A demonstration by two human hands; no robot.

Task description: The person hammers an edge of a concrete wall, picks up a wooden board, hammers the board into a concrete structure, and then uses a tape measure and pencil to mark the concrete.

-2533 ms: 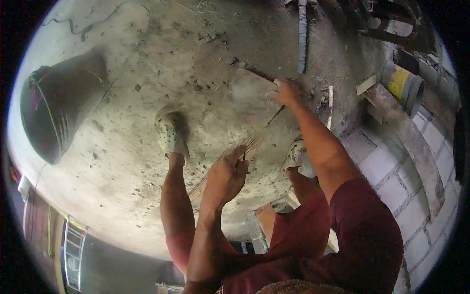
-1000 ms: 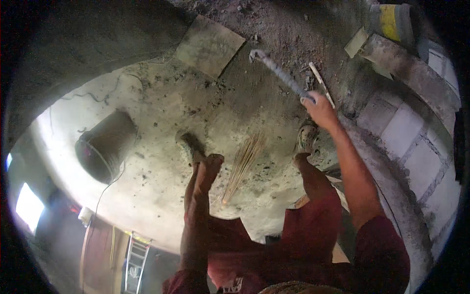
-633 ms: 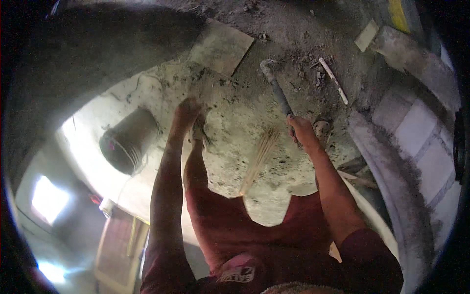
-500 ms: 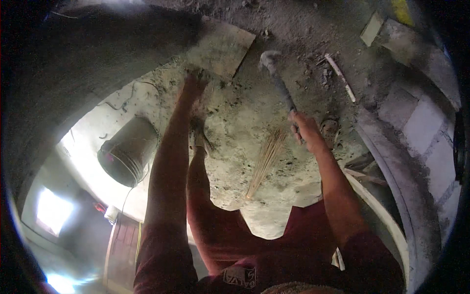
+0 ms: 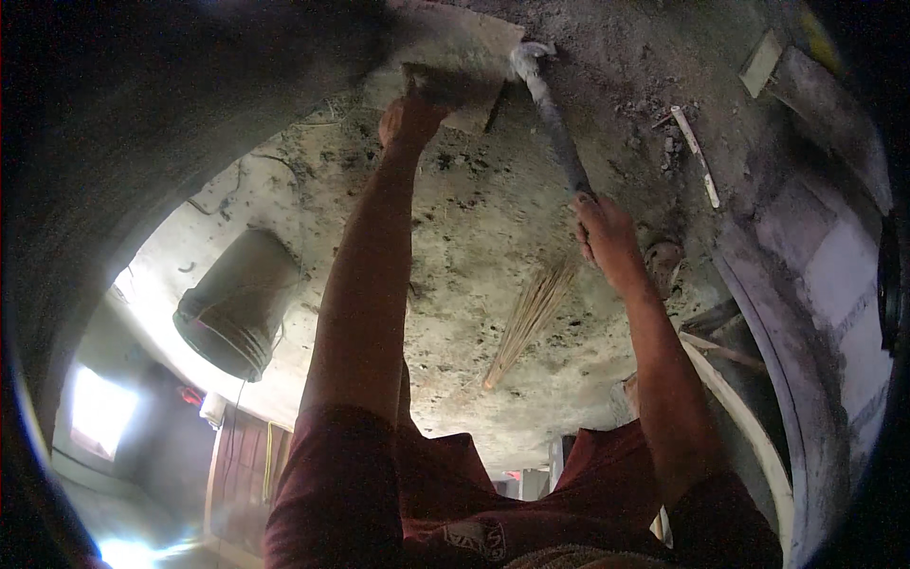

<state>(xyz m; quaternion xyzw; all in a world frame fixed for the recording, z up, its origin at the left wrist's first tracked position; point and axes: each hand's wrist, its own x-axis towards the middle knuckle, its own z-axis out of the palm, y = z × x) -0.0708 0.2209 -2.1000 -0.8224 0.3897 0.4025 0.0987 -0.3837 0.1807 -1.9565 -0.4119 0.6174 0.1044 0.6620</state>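
My right hand [image 5: 607,232] is closed round the grey shaft of a long metal bar [image 5: 555,119], whose pale, crusted hooked head rests at the right edge of a dusty square board [image 5: 488,57]. My left hand [image 5: 412,123] reaches over the board's near part, fingers bent at a dark patch; whether that is an object in its grip I cannot make out. A bundle of thin sticks, like a broom [image 5: 526,322], lies on the stained concrete floor [image 5: 455,218] between my legs. A pale narrow strip [image 5: 697,156] lies among rubble right of the bar.
A grey bucket [image 5: 232,303] lies tipped on its side at the left, with a cord nearby. At the right are a plank [image 5: 815,114], pale blocks [image 5: 825,284] and a curved edge. A dark area fills the upper left; a bright window [image 5: 104,408] shows at lower left.
Earlier my hands were on the broom and board. My right hand has since taken the bar; my left hand has left the broom and moved forward onto the board.
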